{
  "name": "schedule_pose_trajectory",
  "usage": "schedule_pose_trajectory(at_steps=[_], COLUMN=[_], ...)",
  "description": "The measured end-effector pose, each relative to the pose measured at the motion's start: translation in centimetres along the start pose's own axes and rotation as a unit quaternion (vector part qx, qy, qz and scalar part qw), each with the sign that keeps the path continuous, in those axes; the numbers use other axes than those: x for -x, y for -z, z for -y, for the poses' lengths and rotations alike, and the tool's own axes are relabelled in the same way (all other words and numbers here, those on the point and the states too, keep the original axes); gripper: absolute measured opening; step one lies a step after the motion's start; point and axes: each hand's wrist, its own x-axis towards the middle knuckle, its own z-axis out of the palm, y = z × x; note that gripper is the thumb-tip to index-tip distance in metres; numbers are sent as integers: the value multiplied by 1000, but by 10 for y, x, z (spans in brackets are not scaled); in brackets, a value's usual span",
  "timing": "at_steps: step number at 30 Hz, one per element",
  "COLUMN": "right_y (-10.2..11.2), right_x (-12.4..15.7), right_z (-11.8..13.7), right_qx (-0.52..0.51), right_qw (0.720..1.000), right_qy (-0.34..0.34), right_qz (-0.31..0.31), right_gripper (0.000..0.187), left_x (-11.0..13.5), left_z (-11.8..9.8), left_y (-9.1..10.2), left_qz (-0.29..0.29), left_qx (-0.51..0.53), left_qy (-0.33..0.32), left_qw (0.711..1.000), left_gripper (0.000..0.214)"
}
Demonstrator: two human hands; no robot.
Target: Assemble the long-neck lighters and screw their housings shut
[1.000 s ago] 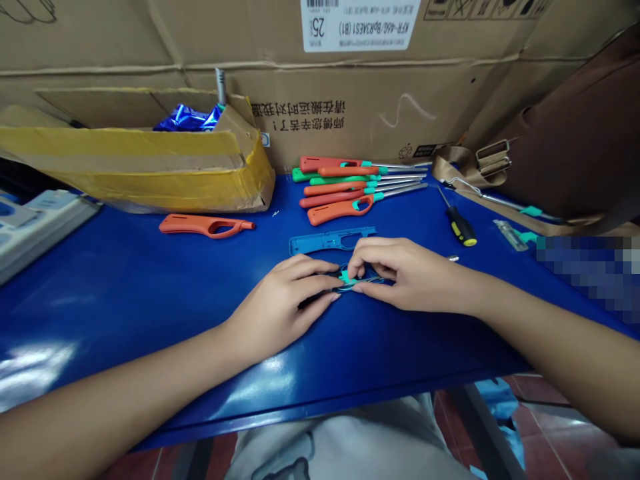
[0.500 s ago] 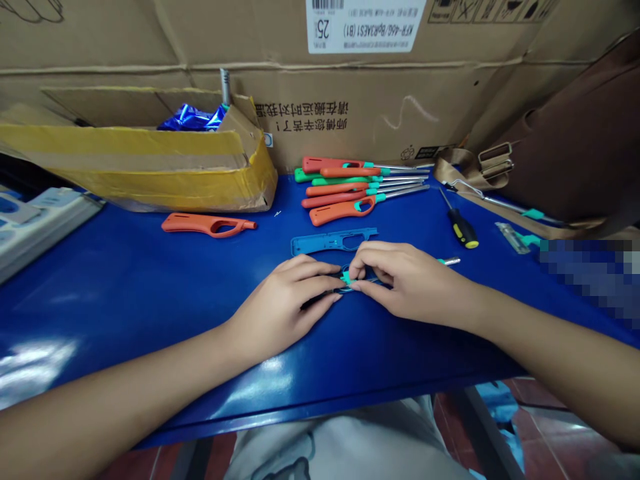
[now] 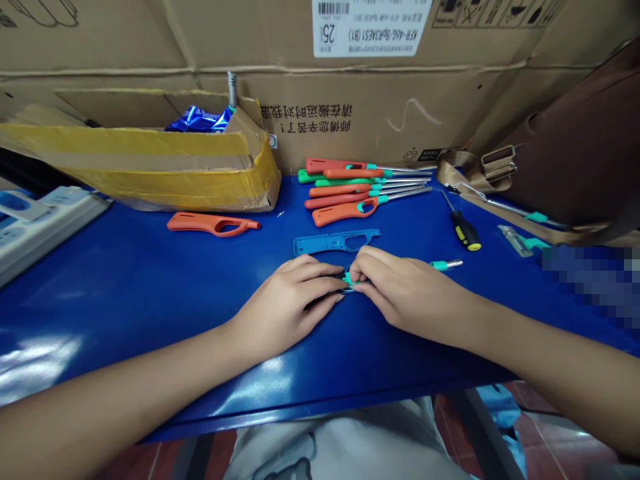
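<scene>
My left hand (image 3: 293,293) is closed around the left end of a blue lighter casing, mostly hidden under the fingers. From the right, my right hand (image 3: 410,287) pinches a small teal piece (image 3: 347,279), which looks like a lighter trigger, at the casing's loop. Just beyond my fingers lies a separate blue casing half (image 3: 316,245), its hollow inside facing up. Past my right knuckles a metal lighter nozzle with a teal collar (image 3: 439,265) sticks out; I cannot tell if it joins the held casing.
Several orange, red and green lighters (image 3: 345,212) are piled at the back, with one orange lighter handle (image 3: 210,223) to their left. A taped cardboard box (image 3: 200,187) and a power strip (image 3: 50,220) stand left. A screwdriver (image 3: 465,230) and a brown bag (image 3: 580,147) are right.
My right hand has tipped over slightly, fingers curled tighter at the teal piece, and more of the teal collar shows beyond it. The left hand keeps its grip. The view has shifted a little.
</scene>
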Motion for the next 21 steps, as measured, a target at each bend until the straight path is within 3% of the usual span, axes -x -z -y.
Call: schedule_pose_trajectory(at_steps=[10,21], right_y=[4,5], right_x=[2,4], right_z=[-6,-5], right_qx=[-60,-48], right_qw=[998,998], right_qy=[20,38], right_qz=[3,12], right_gripper=[11,14], left_x=[0,0], left_z=[0,0], left_y=[0,0], left_qz=[2,7], left_qx=[5,12], left_qy=[4,3], left_qw=[1000,1000], left_gripper=[19,20])
